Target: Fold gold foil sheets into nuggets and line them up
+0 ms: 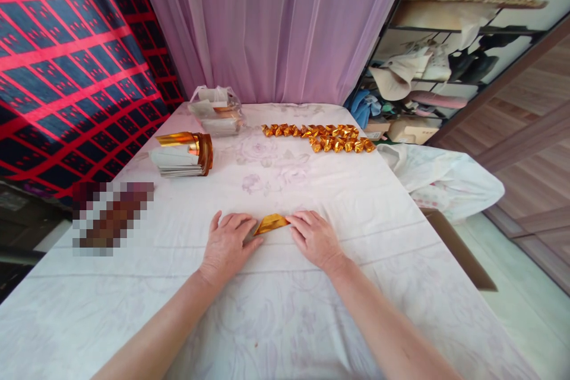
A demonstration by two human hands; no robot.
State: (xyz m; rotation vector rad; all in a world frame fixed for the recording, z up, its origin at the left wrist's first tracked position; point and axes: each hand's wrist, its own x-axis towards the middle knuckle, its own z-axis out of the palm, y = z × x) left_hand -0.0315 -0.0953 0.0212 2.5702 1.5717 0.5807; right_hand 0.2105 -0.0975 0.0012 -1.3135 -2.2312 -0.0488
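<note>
A partly folded sheet of gold foil paper [272,224] lies low over the cloth-covered table, stretched between my two hands. My left hand [229,241] pinches its left end, thumb below and fingers above. At the right tip, my right hand [315,237] grips the paper between thumb and fingertips. Farther back at the left stands a stack of gold foil paper [182,157], its pale backs facing me. Folded gold foil pieces sit in a back row [307,130] and a shorter front row [342,144] toward the far right.
A clear plastic bag [218,113] of paper packs stands at the table's far left. Purple curtain [271,24] hangs behind. A blurred-out patch [111,217] covers something at the left edge. Right of the table are a white plastic bag [454,181], a cardboard box [463,252] and loaded shelves [427,71].
</note>
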